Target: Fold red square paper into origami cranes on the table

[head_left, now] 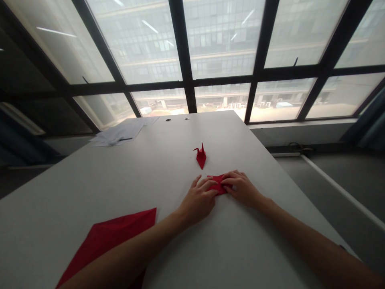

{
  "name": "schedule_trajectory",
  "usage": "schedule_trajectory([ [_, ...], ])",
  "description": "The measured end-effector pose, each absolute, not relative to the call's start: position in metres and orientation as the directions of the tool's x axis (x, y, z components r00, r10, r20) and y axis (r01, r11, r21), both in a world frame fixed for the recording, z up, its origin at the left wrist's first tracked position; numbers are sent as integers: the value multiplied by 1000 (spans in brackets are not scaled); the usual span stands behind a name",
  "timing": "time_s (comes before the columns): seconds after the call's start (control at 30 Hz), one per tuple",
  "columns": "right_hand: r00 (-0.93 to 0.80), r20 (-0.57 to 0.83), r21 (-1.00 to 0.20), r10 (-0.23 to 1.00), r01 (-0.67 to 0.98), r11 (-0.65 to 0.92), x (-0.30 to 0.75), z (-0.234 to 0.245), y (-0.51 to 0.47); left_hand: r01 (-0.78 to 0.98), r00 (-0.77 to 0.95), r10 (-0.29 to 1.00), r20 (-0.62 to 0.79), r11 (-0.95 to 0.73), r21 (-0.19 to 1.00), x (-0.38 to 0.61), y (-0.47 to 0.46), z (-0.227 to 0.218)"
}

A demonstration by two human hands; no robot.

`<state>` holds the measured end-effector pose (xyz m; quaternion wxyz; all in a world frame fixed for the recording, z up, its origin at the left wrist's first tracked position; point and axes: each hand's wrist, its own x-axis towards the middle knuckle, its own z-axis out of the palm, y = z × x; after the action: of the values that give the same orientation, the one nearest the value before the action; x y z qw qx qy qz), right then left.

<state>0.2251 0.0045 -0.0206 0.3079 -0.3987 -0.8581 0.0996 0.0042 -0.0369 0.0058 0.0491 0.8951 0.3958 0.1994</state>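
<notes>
Just right of and below the frame's centre, a small folded red paper (217, 185) is lying on the tabletop (144, 172); the left hand (201, 197) is laying partly extended fingers over its left part, the right hand (239, 184) is bending fingers onto its right part, and whether either is pinching cannot be determined. The person is apparently working a fold, while a red paper crane (201, 159) is resting just above it in the frame. The next move is probably calling for aligned edges and steady, even finger pressure.
</notes>
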Motion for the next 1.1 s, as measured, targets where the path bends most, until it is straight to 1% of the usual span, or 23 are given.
schedule_trajectory([
  [0.07, -480, 443, -391, 757, 657, 645, 225, -19, 4, 679, 655, 700, 285, -711, 185, 7, -43, 7],
  [0.13, -466, 435, -359, 770, 695, 623, 224, -16, 2, 670, 693, 685, 224, -727, 150, 9, -47, 6],
  [0.2, -456, 428, -320, 780, 731, 603, 224, -11, -1, 679, 703, 690, 174, -723, 125, 9, -49, 4],
  [0.27, -456, 421, -288, 784, 753, 592, 222, -7, -4, 702, 688, 709, 154, -704, 104, 8, -49, 0],
  [0.37, -454, 413, -280, 789, 762, 585, 221, -5, -7, 779, 606, 779, 160, -622, 79, 6, -50, -6],
  [0.5, -445, 399, -298, 802, 764, 572, 222, -6, -5, 906, 409, 893, 186, -422, 33, 1, -54, -13],
  [0.6, -446, 409, -298, 796, 759, 578, 221, -6, -5, 933, 341, 901, 269, -360, 21, 2, -57, -10],
  [0.63, -449, 413, -291, 792, 759, 582, 220, -6, -6, 925, 356, 887, 295, -379, 24, 4, -58, -8],
  [0.7, -435, 418, -266, 798, 781, 565, 217, -4, -10, 877, 451, 842, 297, -480, 28, 10, -61, -3],
  [0.77, -376, 417, -244, 827, 830, 501, 214, -3, -15, 825, 538, 806, 246, -563, 38, 15, -62, 0],
  [0.83, -301, 406, -249, 863, 872, 421, 211, -2, -19, 815, 554, 807, 206, -576, 64, 17, -61, 1],
  [0.9, -234, 397, -288, 887, 887, 362, 211, -3, -20, 818, 540, 817, 204, -566, 101, 15, -56, -1],
  [0.97, -154, 397, -366, 905, 877, 310, 214, -4, -15, 800, 550, 806, 219, -583, 141, 11, -49, -4],
  [1.03, -57, 372, -493, 927, 833, 249, 218, -7, -7, 789, 547, 804, 234, -588, 179, 7, -43, -6],
  [1.1, -3, 303, -639, 953, 741, 206, 223, -10, 2, 771, 552, 798, 241, -599, 218, 5, -38, -8],
])
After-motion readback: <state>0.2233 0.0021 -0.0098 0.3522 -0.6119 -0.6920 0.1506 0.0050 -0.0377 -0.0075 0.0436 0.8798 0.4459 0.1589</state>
